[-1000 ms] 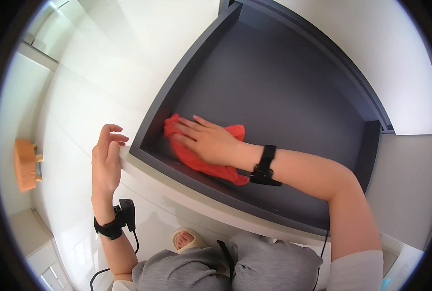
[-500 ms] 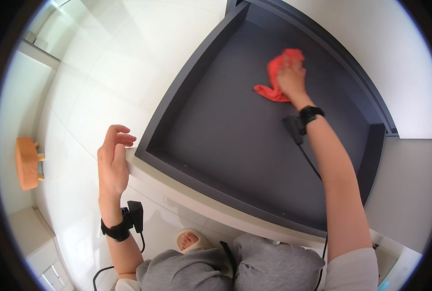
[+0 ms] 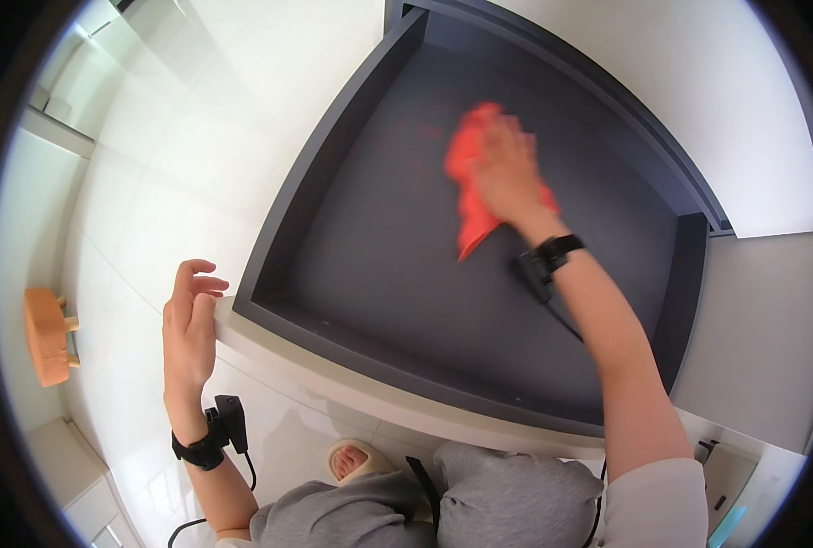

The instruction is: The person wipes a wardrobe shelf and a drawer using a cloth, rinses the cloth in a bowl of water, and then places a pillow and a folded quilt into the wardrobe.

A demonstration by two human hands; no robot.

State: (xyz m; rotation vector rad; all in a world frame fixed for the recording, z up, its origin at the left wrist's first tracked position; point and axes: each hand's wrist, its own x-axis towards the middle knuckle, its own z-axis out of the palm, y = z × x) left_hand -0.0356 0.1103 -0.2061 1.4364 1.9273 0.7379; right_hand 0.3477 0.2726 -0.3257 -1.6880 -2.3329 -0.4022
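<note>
A red cloth [image 3: 470, 155] lies on the dark grey floor of a pulled-out drawer [image 3: 370, 265]. My right hand [image 3: 508, 173] presses down on it from above, fingers stretched over the fabric and smeared by motion. Part of the cloth is hidden under the palm, and one corner trails toward me. At the drawer's near left corner, my left hand [image 3: 190, 320] holds the end of the pale drawer front [image 3: 333, 370], fingers bent around the corner. Each wrist carries a black strap with a small device and a cable.
The drawer's raised dark sides [image 3: 329, 151] bound the cloth's area. White cabinet surfaces [image 3: 753, 310] stand on the right. An orange stool [image 3: 47, 336] is at the far left on pale floor tiles. My legs and one sandaled foot [image 3: 351, 459] are below the drawer front.
My right hand has swept the red cloth leftward and a little nearer across the drawer floor. My left hand keeps its place at the drawer corner while the view shifts slightly.
</note>
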